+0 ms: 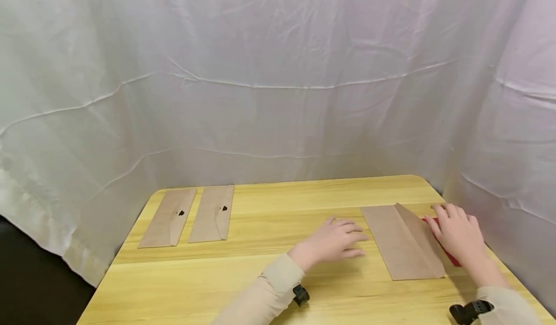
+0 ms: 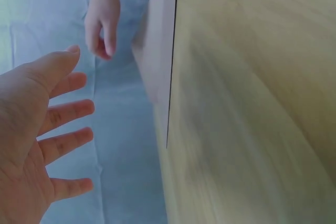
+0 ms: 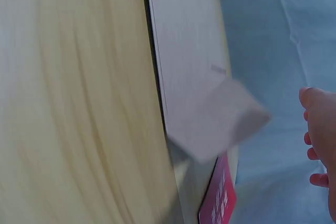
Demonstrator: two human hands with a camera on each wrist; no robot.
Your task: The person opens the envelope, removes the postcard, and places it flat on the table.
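Note:
A brown paper envelope (image 1: 388, 245) lies on the table at the right, its flap (image 3: 231, 119) standing up on the right side. Just past the flap lies a flat red piece (image 3: 221, 198) with pale lettering, perhaps a card or packet, partly covered by my right hand in the head view. My right hand (image 1: 460, 231) hovers over this red piece, fingers loosely bent and holding nothing. To the envelope's left, my left hand (image 1: 334, 240) is held over the table with fingers spread, thumb and fingers apart in the left wrist view.
Two closed brown envelopes, one (image 1: 167, 219) at the far left and another (image 1: 210, 216) beside it, each bear a small black mark. The light wood table (image 1: 195, 286) has a pale curtain (image 1: 278, 122) behind it and along its sides.

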